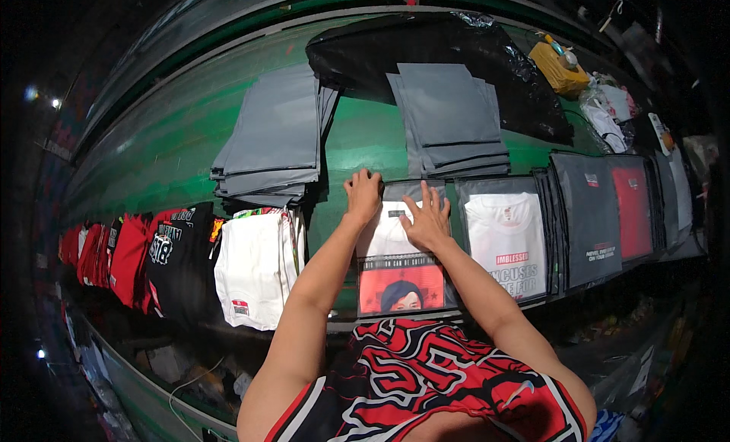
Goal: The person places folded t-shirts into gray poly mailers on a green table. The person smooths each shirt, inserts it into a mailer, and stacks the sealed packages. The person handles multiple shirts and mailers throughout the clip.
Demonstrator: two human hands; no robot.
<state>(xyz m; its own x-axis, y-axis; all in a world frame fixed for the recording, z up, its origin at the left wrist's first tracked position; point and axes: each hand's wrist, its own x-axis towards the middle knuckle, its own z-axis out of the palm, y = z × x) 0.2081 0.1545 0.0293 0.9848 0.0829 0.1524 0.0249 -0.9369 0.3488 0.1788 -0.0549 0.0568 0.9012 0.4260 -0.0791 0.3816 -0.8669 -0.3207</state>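
Note:
A folded white T-shirt (370,239) with a red printed panel lies in a clear-fronted grey plastic bag (406,190) straight before me. At the bag's upper left edge is my left hand (364,198), its fingers bent; whether they pinch the plastic is hidden. My right hand (428,218) rests on the upper right of the bag, palm down with fingers apart. Just right of it lies a bagged white T-shirt (505,231) with printed lettering. Beyond my hands is a stack of grey plastic bags (447,111).
Another grey bag stack (274,122) lies to the left. Folded white garments (251,271), black garments (179,259) and red garments (128,262) line the near left edge. Packed bags (587,225) overlap at right. Behind are a black plastic sheet (422,48) and a yellow box (556,68).

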